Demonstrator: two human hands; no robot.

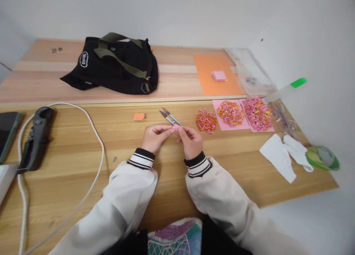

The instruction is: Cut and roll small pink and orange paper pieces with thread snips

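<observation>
Near the middle of the table, my left hand (pixel 155 136) and my right hand (pixel 190 139) meet with their fingertips pinched on a small piece of pink paper (pixel 176 127). Much of the paper is covered by the fingers. Just beyond the fingertips lies a pair of thread snips (pixel 170 116) with blue handles, blades pointing away to the left. A small stack of orange paper slips (pixel 139 116) rests left of the snips. To the right of my right hand sits a pile of orange and pink rolled paper pieces (pixel 206 121).
Two more piles of rolled paper pieces (pixel 230 113) lie on pink sheets at right. Behind are an orange sheet (pixel 205 83) with a pink paper stack (pixel 219 76), and a black bag (pixel 122 70). A white cable (pixel 103 151) loops at left beside a black tool (pixel 39 136). White paper (pixel 279 157) lies right.
</observation>
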